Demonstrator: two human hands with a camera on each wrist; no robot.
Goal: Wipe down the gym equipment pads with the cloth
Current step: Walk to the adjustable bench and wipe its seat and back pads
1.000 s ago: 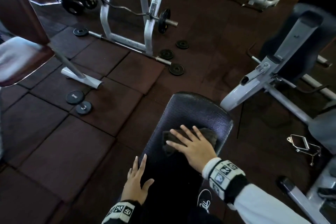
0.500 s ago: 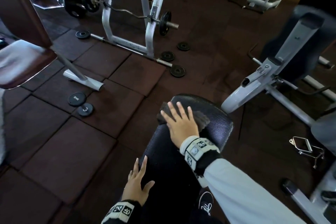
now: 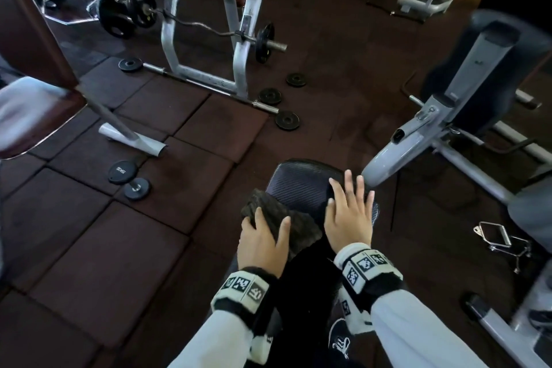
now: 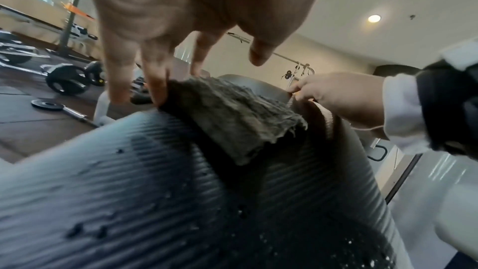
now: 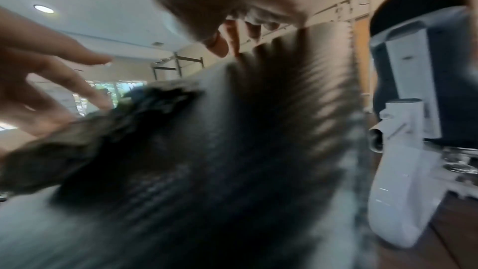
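Both hands sit on the pad (image 3: 301, 188): left hand (image 3: 263, 243) presses flat-fingered on the soft, limp cloth (image 3: 280, 222), best bunched mid-fold, right hand (image 3: 349, 215) spread flat, holding nothing.

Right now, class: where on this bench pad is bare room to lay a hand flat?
The far end of the pad is bare, bordered by the cloth and right hand. Crowded: the middle, where the left hand presses the cloth.
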